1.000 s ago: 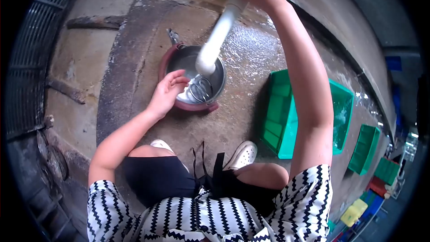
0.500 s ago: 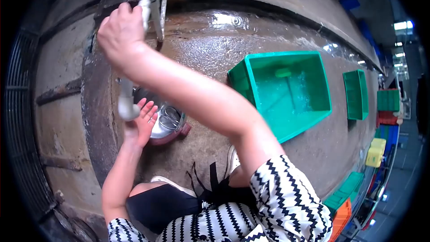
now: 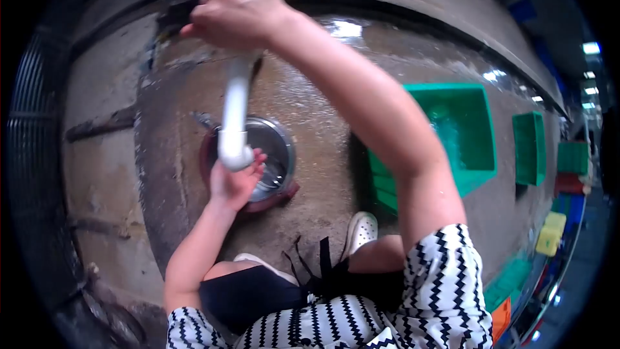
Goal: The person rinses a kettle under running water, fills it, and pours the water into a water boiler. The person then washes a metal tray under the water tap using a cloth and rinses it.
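Observation:
My right hand [image 3: 240, 11] is closed over the upper part of a white plastic pipe [image 3: 236, 100]; most of its fingertips are hidden. The pipe's elbow end [image 3: 234, 154] hangs low, just in front of my left hand [image 3: 240, 182]. That hand is open, palm up and fingers apart, at or touching the elbow; the exact contact is hidden. Behind it on the floor sits a round metal pot [image 3: 288, 145] with a maroon outside. Shiny looped metal items [image 3: 274, 173] lie in the pot, too blurred to name.
A large green crate [image 3: 479, 129] stands on the wet floor [image 3: 323, 136] to the right, partly behind my right arm. Farther right are a smaller green crate [image 3: 529, 148] and a yellow container [image 3: 551, 232]. My shoe [image 3: 363, 231] is near the pot. A raised concrete edge runs along the left.
The view has shifted. My right hand and the pipe have moved right, bringing the elbow end over the pot. My left hand has moved right with it, staying open. More of the pot shows.

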`<state>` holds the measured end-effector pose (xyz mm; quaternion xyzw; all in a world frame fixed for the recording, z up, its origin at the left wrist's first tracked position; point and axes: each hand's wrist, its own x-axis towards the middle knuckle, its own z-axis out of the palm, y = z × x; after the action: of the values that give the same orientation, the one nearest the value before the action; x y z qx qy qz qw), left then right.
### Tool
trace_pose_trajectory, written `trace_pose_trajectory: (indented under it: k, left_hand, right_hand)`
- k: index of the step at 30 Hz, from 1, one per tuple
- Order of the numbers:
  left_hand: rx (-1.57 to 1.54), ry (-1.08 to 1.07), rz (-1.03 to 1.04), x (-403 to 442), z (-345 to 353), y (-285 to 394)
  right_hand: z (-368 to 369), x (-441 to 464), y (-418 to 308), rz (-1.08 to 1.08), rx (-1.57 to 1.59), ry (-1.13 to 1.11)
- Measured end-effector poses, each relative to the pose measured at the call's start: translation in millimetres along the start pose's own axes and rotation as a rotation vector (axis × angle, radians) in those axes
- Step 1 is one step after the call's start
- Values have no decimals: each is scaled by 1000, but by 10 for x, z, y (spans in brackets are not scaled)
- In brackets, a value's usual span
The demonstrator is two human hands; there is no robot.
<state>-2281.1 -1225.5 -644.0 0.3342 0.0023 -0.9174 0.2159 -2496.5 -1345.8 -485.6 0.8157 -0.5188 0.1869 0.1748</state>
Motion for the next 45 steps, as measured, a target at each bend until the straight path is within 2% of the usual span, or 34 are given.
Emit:
trace_pose_trajectory:
  k: [3, 6, 8, 10, 12, 13, 15, 17, 18, 19, 20, 21, 22, 24, 25, 26, 28, 29, 30, 32, 33, 34, 36, 37, 38, 40, 42, 43, 44, 45]
  left_hand:
    - [-50, -30, -13, -2, -30, -31]
    - [-71, 8, -37, -19, 33, -45]
    - [-57, -46, -32, -11, 14, -42]
    - [-16, 6, -36, 24, 66, -22]
    - [97, 35, -7, 97, 49, -18]
    - [10, -5, -37, 175, -7, -24]
    - [73, 4, 4, 245, 53, -62]
    - [138, 6, 56, 277, 106, -76]
    - [157, 28, 72, 303, 139, -68]
    - [176, 50, 86, 322, 146, -61]
    - [195, 75, 97, 329, 121, -60]
    - [137, -9, 142, 361, -79, -99]
    - [102, -81, 320, 318, -9, -92]
    - [142, -204, 302, 412, -423, -41]
    - [-54, -88, 249, 457, -574, -40]
    - [-58, -87, 261, 386, -447, -48]
    - [546, 346, 581, 227, -9, -136]
    - [552, 343, 596, 581, -391, -285]
    - [549, 338, 603, 571, -303, -193]
    - [390, -253, 698, 537, -164, -14]
    - [392, -352, 673, 524, -121, 77]
    - [453, -338, 652, 531, -74, 156]
    - [596, -313, 663, 530, 27, 178]
    - [687, -292, 699, 508, 88, 136]
    - [798, -260, 759, 486, 145, 73]
    - [865, -287, 761, 417, 131, 52]
    - [849, -360, 646, 399, -126, 130]
    - [708, -397, 471, 609, -419, 118]
    - [752, -325, 510, 506, -357, 90]
    - [622, -307, 444, 481, -343, 53]
  right_hand:
    - [62, 13, 38, -215, 133, 116]
    - [69, 10, 70, -305, 276, 208]
    - [54, 24, 106, -327, 310, 218]
    - [43, 7, 122, -341, 343, 219]
    - [-13, -8, 84, -180, 282, -15]
    - [-22, -20, 52, -180, 283, -15]
    - [-15, -46, -55, -205, 148, 191]
    - [81, -252, -185, -4, 351, 568]
    - [226, -481, -292, 188, 465, 694]
    - [454, -738, -560, 502, 690, 749]
    - [652, -975, -888, 748, 871, 647]
    - [887, -1212, -1247, 984, 1141, 425]
    - [955, -1372, -1564, 979, 1139, 267]
    - [1128, -1558, -1972, 884, 1157, 148]
    - [1156, -1509, -2016, 985, 1297, 218]
    - [1173, -1467, -2057, 1089, 1441, 288]
    - [1210, -1347, -1984, 1666, 1677, 267]
    - [1151, -1295, -1960, 1680, 1810, 387]
    - [1164, -1256, -1929, 1670, 1809, 387]
    - [1189, -1228, -1881, 1711, 1739, 545]
    - [1001, -1112, -1879, 1589, 1809, 564]
    - [1024, -1110, -1870, 1585, 1804, 567]
    - [990, -1053, -1782, 1634, 1648, 248]
    - [857, -1046, -1596, 1570, 1585, 53]
    - [1621, -1443, -1429, 1654, 1670, 260]
    - [1251, -1340, -1481, 1874, 1723, 148]
    - [900, -1205, -1867, 1801, 1765, 238]
    - [977, -1261, -1979, 1688, 1816, 273]
    - [1112, -1373, -2047, 1577, 1865, 307]
    - [1361, -1535, -2010, 1585, 1865, 314]
